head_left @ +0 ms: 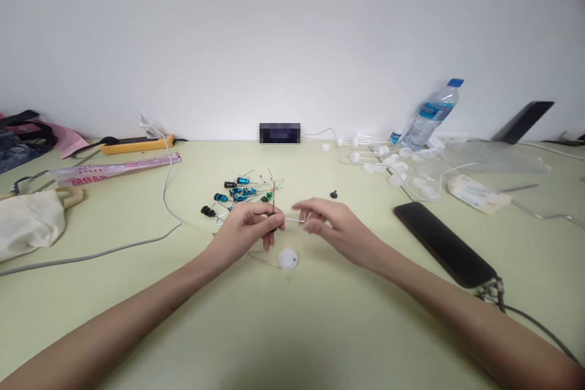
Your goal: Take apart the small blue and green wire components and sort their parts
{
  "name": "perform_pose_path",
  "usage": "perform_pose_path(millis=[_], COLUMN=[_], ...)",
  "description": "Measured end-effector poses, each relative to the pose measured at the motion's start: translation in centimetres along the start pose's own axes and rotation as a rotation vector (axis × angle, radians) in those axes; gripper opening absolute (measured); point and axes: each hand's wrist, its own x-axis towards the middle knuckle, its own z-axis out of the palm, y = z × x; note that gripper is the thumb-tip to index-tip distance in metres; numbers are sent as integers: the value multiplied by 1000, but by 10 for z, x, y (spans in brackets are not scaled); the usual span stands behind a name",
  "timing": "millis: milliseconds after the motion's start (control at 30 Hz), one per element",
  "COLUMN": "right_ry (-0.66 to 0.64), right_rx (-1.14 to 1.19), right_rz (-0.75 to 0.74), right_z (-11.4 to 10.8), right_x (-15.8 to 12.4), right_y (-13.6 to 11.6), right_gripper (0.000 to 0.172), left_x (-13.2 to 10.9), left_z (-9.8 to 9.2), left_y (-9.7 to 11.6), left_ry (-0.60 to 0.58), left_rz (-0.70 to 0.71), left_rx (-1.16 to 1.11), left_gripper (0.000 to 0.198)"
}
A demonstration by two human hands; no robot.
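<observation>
My left hand pinches a small black part from which a thin dark rod stands up. A bent metal hex key runs from that part toward my right hand. The curled fingers of my right hand are around the key's bent end, though the exact contact is hard to make out. Below the hands lies a round white disc next to a thin wire. Beyond my left hand is a pile of blue and black knobbed parts with thin rods.
A black knob lies beyond my right hand. To the right are a phone, white-capped clear tubes and a tilted water bottle. On the left, a grey cable crosses the table near a yellow power strip.
</observation>
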Motion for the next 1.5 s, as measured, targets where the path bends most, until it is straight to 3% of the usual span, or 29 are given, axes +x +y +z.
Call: perform_pose_path(millis=[100, 200, 300, 433, 467, 533, 600, 700, 800, 867, 900, 967, 1100, 1133, 1200, 1300, 1367, 1433, 1500], right_ry=[-252, -284, -191, 61, 106, 156, 114, -121, -278, -275, -246, -142, 13, 21, 56, 66, -101, -289, -338], right_rx=[550, 742, 453, -317, -432, -475, -267, 306, 678, 712, 659, 379, -235, -277, -284, -4, 388, 721, 850], right_rz=[347, 476, 256, -193, -236, -207, -47, 297, 522, 512, 457, 247, -174, -212, -222, 14, 311, 518, 552], right_z=[1, 7, 12, 12, 11, 7, 3, -3, -1, 3, 6, 9, 9, 8, 9, 11, 12, 12, 11], right_x=[0, -1, -2, -4, -4, -3, -1, 3, 3, 1, 0, -2, -5, -5, -4, -2, -1, 0, 0], right_y=[-2, -5, -6, 1, 3, 7, 9, 5, -1, -4, -4, -3, 0, 0, 1, 1, 1, -1, -3], right_gripper=[65, 53, 40, 29, 31, 35, 31, 40, 54, 50, 46, 38, 32, 32, 37, 50, 61, 59, 46], left_x=[-4, -6, -3, 3, 4, 4, 3, -1, -3, -3, -3, -1, 5, 6, 6, 3, 0, -3, -4], left_z=[1, 2, 0, -5, -6, -6, -5, -3, -1, 0, 0, -1, -7, -8, -9, -5, -1, 2, 3], left_y=[-5, -7, -4, 2, 3, 2, 0, -6, -15, -19, -18, -15, -3, -1, 0, -2, -6, -10, -13], left_ry=[128, 103, 86, -176, -213, -176, -30, 171, 183, 157, 152, 108, -182, -230, -218, -15, 110, 141, 121], left_rz=[309, 477, 287, -156, -203, -186, -37, 364, 741, 804, 754, 498, -131, -205, -226, -24, 194, 407, 526], left_rx=[352, 488, 288, -208, -255, -205, -9, 368, 627, 680, 655, 476, -128, -222, -261, -16, 220, 396, 464], left_gripper=[21, 19, 20, 30, 30, 30, 29, 21, 14, 13, 13, 17, 29, 30, 30, 28, 22, 17, 16])
